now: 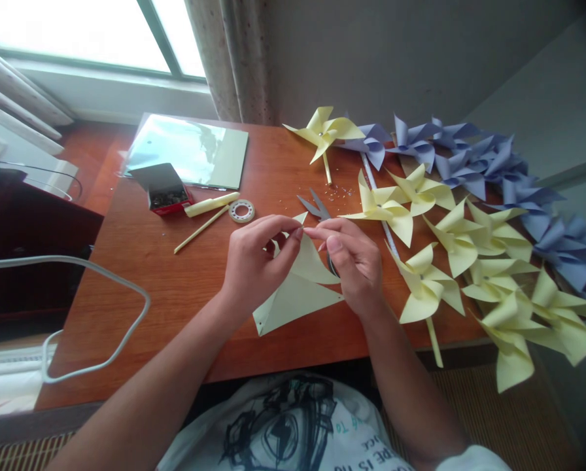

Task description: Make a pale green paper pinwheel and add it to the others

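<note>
A pale yellow paper sheet [300, 297], cut into pinwheel flaps with small holes at its corners, lies at the front of the table. Over it my left hand [266, 252] pinches a raised flap at its tip between thumb and forefinger. My right hand [349, 261] meets it there, forefinger reaching to the same tip, its other fingers curled; whatever it may hold is too small to make out. Grey scissors [317, 208] lie just behind my right hand, their handles partly hidden by it.
Finished yellow pinwheels [428, 281] and purple pinwheels [462, 167] crowd the right side. At the left are a small open box [168, 196], a tape roll [241, 210], rolled paper sticks [202, 229] and a sheet pack [189, 150]. A white cable [136, 288] loops over the left edge.
</note>
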`<action>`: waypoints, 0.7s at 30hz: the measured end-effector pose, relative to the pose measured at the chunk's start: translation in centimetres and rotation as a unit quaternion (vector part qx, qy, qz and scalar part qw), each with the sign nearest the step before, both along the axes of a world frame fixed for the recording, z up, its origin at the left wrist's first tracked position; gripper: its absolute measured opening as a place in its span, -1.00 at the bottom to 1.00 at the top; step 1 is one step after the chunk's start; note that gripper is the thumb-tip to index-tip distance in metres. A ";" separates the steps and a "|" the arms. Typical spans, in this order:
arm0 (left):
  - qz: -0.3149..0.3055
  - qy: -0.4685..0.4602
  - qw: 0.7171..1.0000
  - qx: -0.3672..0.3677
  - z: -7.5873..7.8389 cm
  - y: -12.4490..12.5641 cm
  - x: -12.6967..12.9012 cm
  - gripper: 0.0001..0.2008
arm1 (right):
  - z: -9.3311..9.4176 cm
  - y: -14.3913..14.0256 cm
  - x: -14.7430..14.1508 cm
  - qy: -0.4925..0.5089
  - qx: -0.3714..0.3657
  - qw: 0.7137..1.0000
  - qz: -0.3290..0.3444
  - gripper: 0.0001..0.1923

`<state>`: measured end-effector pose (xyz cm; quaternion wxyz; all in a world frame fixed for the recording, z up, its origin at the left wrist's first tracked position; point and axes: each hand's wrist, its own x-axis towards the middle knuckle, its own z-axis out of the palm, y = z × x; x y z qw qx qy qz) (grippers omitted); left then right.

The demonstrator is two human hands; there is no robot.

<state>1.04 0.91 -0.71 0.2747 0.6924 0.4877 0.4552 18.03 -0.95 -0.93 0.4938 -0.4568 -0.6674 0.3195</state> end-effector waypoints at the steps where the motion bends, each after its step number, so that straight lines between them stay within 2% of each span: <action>1: -0.001 -0.001 1.000 -0.004 0.0 0.0 0.0 -0.92 | 0.0 0.0 0.0 0.008 -0.007 1.000 -0.001 -0.69; 7: -0.027 -0.006 1.000 -0.007 0.1 -0.1 0.1 -0.92 | 0.0 0.3 0.1 0.068 -0.071 0.994 -0.038 -0.84; 12: -0.066 -0.001 0.998 -0.007 0.4 -0.2 0.2 -0.91 | -0.3 0.5 0.2 0.111 -0.134 0.985 -0.012 -0.95; 21: -0.082 -0.005 0.997 -0.016 0.3 -0.2 0.1 -0.89 | -0.1 0.6 0.4 0.080 -0.116 0.990 -0.006 -0.95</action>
